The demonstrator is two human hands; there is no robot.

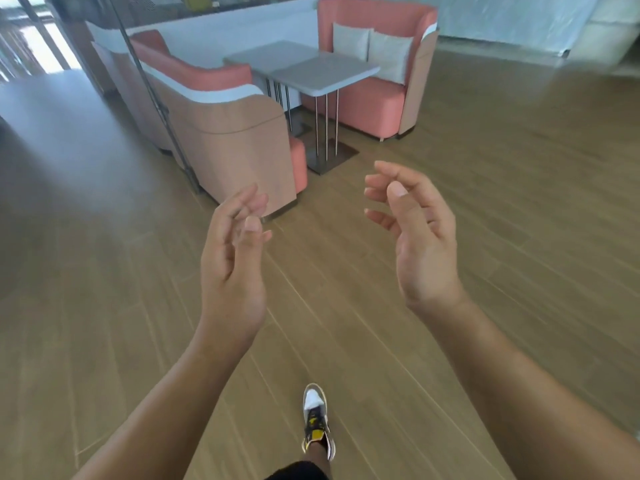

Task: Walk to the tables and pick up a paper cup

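My left hand [232, 261] is raised in front of me, palm turned inward, fingers loosely curled and holding nothing. My right hand [415, 233] is raised at about the same height, palm facing left, its fingers relaxed and slightly bent, also holding nothing. The two hands are apart, with bare wooden floor [346, 289] showing between them. Neither hand touches anything. Below them, one foot in a grey, white and yellow sneaker [317, 420] is set forward on the floor.
Ahead stands a booth: two salmon-pink sofas, the near one [239, 143] with its wooden back toward me, the far one [377, 64] with two white cushions. A grey table [304, 69] on metal legs stands between them. A dark slanted pole [156, 98] rises at left.
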